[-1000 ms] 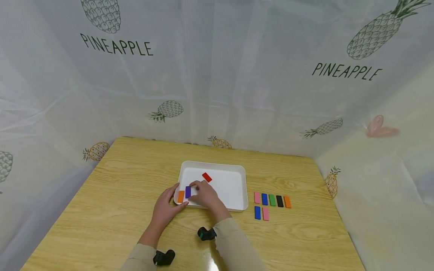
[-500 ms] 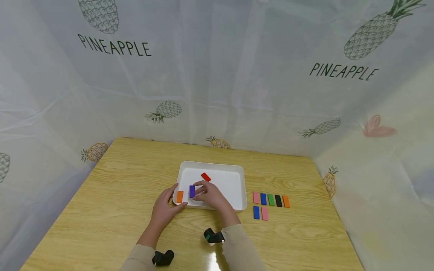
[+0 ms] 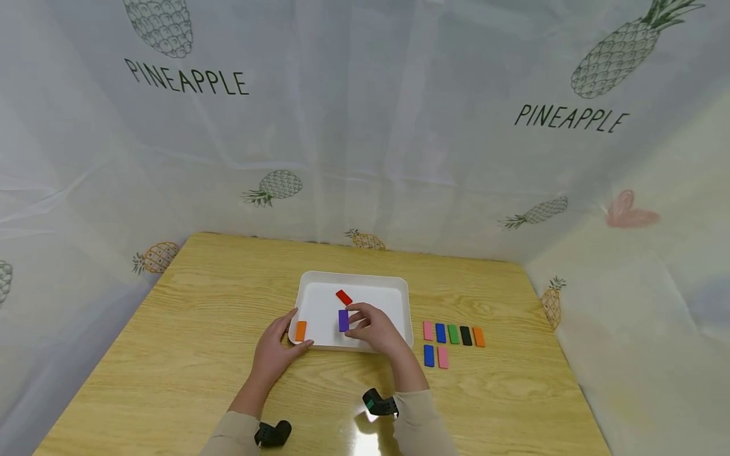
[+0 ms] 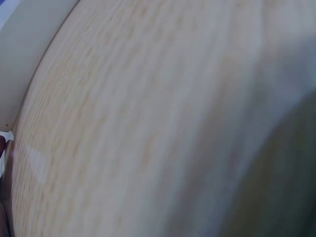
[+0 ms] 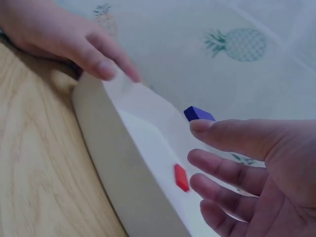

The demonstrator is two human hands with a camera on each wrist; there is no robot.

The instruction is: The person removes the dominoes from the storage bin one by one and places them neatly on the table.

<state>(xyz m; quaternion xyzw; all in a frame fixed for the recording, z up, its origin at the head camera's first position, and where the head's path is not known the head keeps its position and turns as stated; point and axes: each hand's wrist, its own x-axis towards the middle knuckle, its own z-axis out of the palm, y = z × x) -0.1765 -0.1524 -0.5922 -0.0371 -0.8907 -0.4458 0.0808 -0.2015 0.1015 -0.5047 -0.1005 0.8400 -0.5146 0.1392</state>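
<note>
Backdrop (image 3: pixel 365 139): pale sheeting printed with pineapples, beyond both grips and at either side.
Desk (image 3: pixel 228 272): wood-grained, beneath both grips.
Tray (image 3: pixel 376 304): white, shallow, below the right grip.
Right grip (image 3: pixel 373 328): grasping the purple block between thumb and fingertips.
Purple block (image 3: pixel 343 320): at the left of the right grip, above the tray floor.
Red block (image 3: pixel 344 297): in the tray, just beyond the right grip, lying at an angle.
Left grip (image 3: pixel 274 351): fingers extended, resting on the tray's near-left corner.
Orange block (image 3: pixel 300 330): in the tray, just right of the left grip.
Seven loose blocks (image 3: pixel 453 334): on the desk, right of the right grip, two rows.
Change from half a second ago: right grip and purple block have shifted rightward, farther from the orange block; left grip remains at the corner.
</note>
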